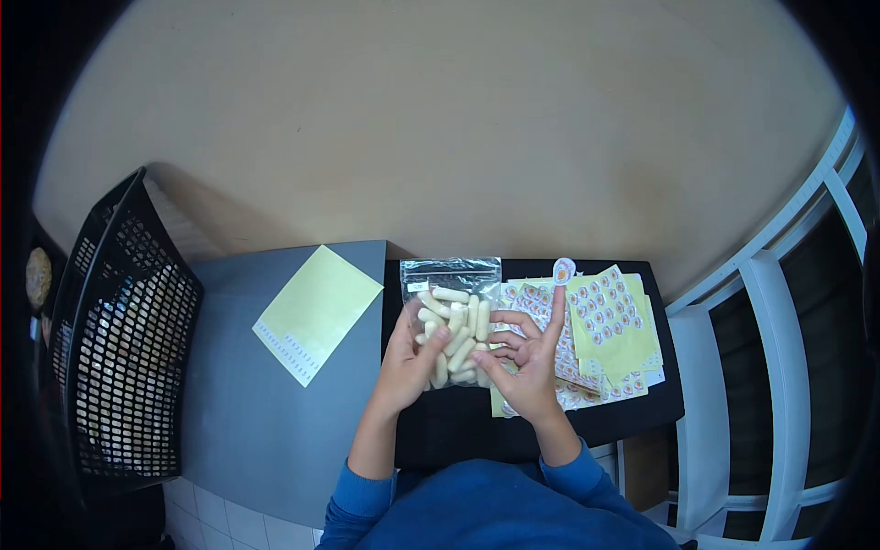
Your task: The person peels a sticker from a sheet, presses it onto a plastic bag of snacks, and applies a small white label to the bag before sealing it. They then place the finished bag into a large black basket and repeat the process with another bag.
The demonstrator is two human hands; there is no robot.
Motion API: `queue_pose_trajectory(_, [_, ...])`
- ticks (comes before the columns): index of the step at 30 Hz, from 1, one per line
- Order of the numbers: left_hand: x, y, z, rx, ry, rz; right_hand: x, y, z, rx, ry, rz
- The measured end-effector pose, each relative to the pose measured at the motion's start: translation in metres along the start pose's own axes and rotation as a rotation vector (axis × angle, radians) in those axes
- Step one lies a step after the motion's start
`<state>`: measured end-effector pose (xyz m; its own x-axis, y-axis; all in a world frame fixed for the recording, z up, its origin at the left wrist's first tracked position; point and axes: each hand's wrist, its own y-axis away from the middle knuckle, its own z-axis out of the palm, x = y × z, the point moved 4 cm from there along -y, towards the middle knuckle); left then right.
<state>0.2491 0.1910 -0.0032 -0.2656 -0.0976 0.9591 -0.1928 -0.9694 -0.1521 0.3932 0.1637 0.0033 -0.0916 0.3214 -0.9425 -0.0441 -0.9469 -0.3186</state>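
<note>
A clear zip bag [472, 316] of pale, stick-shaped pieces is held up in front of me over the black table top. My left hand [411, 365] grips its left side, with the thumb across the front. At the right side, my right hand [524, 362] pinches the bag between thumb and curled fingers. Its index finger points up, apart from the bag, with a round sticker [564, 271] on the fingertip. A small white label [418, 286] shows near the bag's upper left. Beside the right hand lie overlapping sticker sheets [605, 316] with yellow backing.
A mostly bare yellow backing sheet [321, 307] rests on the grey table [266, 412] at left. A black perforated basket [128, 348] stands at the far left. White metal shelving [775, 367] is at the right, and a beige wall [440, 128] rises behind.
</note>
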Motion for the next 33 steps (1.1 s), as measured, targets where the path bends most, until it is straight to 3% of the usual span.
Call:
queue_pose_trajectory(3, [0.005, 0.002, -0.004, -0.041, 0.128, -0.07, -0.008, -0.003, 0.006, 0.027, -0.044, -0.044])
queue_pose_trajectory(5, [0.01, 0.001, -0.003, -0.017, 0.139, -0.043, -0.023, -0.007, 0.001, 0.108, 0.442, -0.367])
queue_pose_trajectory(6, [0.008, 0.0, -0.004, -0.015, 0.139, -0.043, -0.034, -0.008, -0.002, 0.197, 0.405, -0.372])
queue_pose_trajectory(7, [0.005, -0.001, -0.005, -0.02, 0.158, -0.051, -0.039, -0.007, -0.004, 0.195, 0.405, -0.371])
queue_pose_trajectory(9, [0.001, 0.0, -0.004, -0.025, 0.18, -0.06, -0.04, -0.007, -0.003, 0.022, 0.169, -0.142])
queue_pose_trajectory(10, [0.0, 0.0, -0.003, 0.023, 0.233, -0.045, -0.043, -0.007, 0.003, 0.066, 0.079, -0.006])
queue_pose_trajectory(14, [0.004, 0.002, 0.004, 0.154, 0.3, 0.105, -0.033, -0.005, 0.012, 0.152, 0.239, -0.21])
queue_pose_trajectory(19, [0.008, 0.007, 0.007, 0.137, 0.221, 0.166, -0.024, -0.004, 0.014, 0.228, 0.208, -0.162])
queue_pose_trajectory(21, [0.007, 0.008, 0.008, 0.214, 0.325, 0.254, -0.022, -0.002, 0.014, 0.281, 0.201, -0.17])
queue_pose_trajectory(33, [0.005, 0.011, 0.011, 0.224, 0.363, 0.249, -0.013, 0.001, 0.024, 0.287, 0.1, -0.143])
